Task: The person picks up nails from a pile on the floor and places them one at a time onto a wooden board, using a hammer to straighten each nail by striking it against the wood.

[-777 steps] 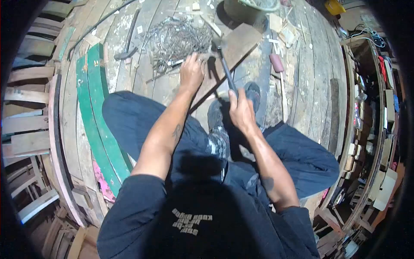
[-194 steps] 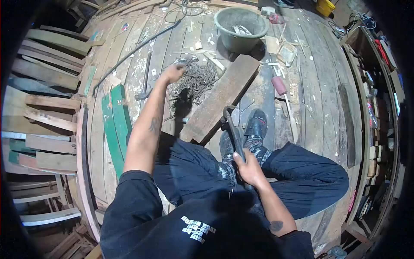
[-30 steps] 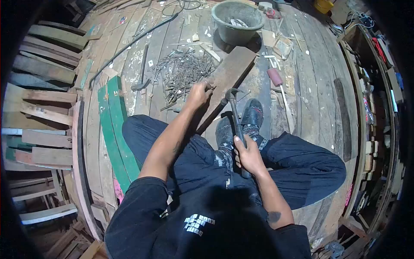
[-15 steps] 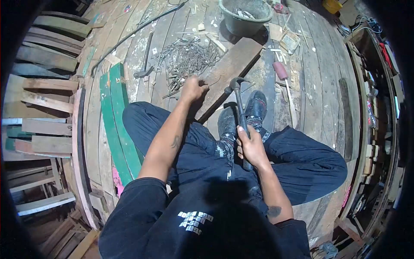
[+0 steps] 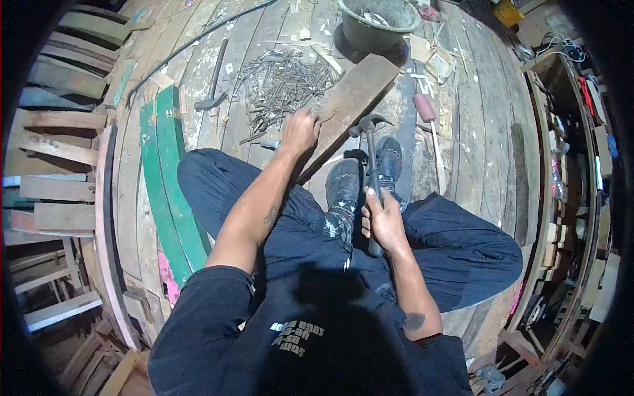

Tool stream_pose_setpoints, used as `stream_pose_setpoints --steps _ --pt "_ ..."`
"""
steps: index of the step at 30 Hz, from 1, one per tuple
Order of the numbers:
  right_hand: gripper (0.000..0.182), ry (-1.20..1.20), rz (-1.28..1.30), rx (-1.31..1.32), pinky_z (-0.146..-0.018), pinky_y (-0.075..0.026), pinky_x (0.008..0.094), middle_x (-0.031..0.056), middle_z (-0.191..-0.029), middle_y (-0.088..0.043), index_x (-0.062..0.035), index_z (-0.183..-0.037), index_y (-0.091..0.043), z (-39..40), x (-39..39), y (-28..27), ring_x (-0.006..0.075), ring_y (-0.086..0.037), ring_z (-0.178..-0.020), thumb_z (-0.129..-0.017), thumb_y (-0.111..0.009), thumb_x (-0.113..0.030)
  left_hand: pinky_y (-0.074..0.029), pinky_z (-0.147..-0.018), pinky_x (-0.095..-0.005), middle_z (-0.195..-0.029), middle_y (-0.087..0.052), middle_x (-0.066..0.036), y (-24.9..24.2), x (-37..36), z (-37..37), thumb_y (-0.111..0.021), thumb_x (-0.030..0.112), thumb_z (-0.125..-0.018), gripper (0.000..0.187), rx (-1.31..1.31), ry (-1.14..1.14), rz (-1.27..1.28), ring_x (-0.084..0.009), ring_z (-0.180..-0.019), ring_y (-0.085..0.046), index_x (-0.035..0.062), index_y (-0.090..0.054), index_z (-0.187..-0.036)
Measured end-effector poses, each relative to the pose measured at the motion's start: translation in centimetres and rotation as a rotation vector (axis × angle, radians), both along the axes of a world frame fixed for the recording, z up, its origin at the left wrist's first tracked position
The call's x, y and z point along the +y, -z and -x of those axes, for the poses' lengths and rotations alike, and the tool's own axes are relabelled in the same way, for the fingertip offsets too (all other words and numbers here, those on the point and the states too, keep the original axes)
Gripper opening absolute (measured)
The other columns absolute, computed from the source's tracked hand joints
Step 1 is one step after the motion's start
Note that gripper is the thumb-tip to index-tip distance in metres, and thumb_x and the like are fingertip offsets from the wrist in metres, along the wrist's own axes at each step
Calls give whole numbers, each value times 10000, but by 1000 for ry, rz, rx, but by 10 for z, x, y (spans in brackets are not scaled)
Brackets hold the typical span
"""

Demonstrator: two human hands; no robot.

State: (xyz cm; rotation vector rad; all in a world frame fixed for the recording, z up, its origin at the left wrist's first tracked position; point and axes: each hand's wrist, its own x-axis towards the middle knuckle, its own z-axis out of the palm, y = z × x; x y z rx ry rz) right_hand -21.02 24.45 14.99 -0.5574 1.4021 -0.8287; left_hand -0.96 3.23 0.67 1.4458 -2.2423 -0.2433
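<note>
Seated on the floor, a person's left hand [image 5: 300, 129] pinches a nail on the plank [image 5: 343, 109] beside the nail pile [image 5: 281, 79]; the right hand [image 5: 383, 221] has raised the gripped hammer [image 5: 370, 142] higher, ready to strike.

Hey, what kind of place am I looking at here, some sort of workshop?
Most likely a rough woodworking or carpentry workshop. The right hand grips a claw hammer, the left hand rests on a plank beside a heap of loose nails, and timber offcuts are stacked around the worn plank floor.
</note>
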Motion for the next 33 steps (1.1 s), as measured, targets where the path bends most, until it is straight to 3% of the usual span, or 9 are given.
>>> stream_pose_setpoints --steps 2,6,9,13,19,23,26,31,33 --pt "250 17 -14 -11 -416 -381 240 -21 -693 -447 -92 -1076 -527 -1 -1 -2 67 -427 -493 -1077 -494 -339 -463 -809 -474 -993 -664 -185 5 -1 0 -666 185 -877 188 -42 39 2 -338 -1004 -646 12 -729 -914" --pt "262 -1 -10 -3 -418 -383 240 -22 -695 -451 -89 -1078 -528 -1 0 1 66 -428 -494 -1076 -495 -349 -468 -800 -491 -950 -648 -194 10 0 2 -660 171 -901 183 -48 41 141 -368 -938 -640 -4 -698 -935" --pt "254 15 -7 -2 -392 -386 267 -20 -649 -441 -93 -963 -479 -3 -1 2 80 -437 -457 -1071 -509 -322 -463 -789 -479 -932 -642 -188 10 1 4 -654 175 -911 182 -33 19 164 -364 -932 -639 -1 -699 -919" --pt "255 -3 1 16 -391 -383 267 -22 -648 -440 -89 -976 -483 -3 -1 2 81 -441 -465 -1072 -508 -324 -462 -786 -469 -928 -650 -171 7 2 4 -665 202 -917 203 9 16 115 -346 -926 -641 3 -703 -898" --pt "264 -6 -10 22 -394 -388 265 -25 -648 -438 -84 -984 -484 -4 -1 2 79 -439 -466 -1072 -507 -332 -482 -814 -468 -925 -664 -146 -3 0 1 -721 271 -880 180 33 1 10 -352 -925 -654 112 -756 -955" --pt "258 -1 -15 21 -396 -390 260 -26 -659 -446 -81 -991 -489 -4 -1 2 76 -446 -475 -1072 -506 -325 -482 -851 -504 -964 -640 -174 -4 -3 3 -731 234 -856 205 -4 -35 -93 -373 -969 -641 58 -743 -962" --pt "257 -3 -15 34 -396 -390 262 -27 -658 -447 -84 -977 -493 -4 -1 3 78 -447 -473 -1073 -505 -322 -463 -883 -510 -1122 -588 -206 -7 -2 6 -682 102 -814 234 -173 16 -130 -371 -1115 -583 -5 -686 -1023" --pt "250 3 -23 9 -393 -390 265 -26 -653 -445 -86 -981 -490 -5 -1 1 77 -438 -460 -1074 -501 -318 -445 -883 -498 -1119 -576 -193 2 0 6 -674 114 -840 222 -177 30 -92 -355 -1109 -577 7 -682 -1034" --pt "250 4 -17 12 -392 -389 267 -26 -649 -442 -86 -983 -489 -5 -2 2 77 -434 -455 -1072 -505 -320 -440 -881 -515 -1155 -603 -196 6 1 5 -622 93 -835 167 -57 36 -48 -350 -1098 -579 6 -707 -949"
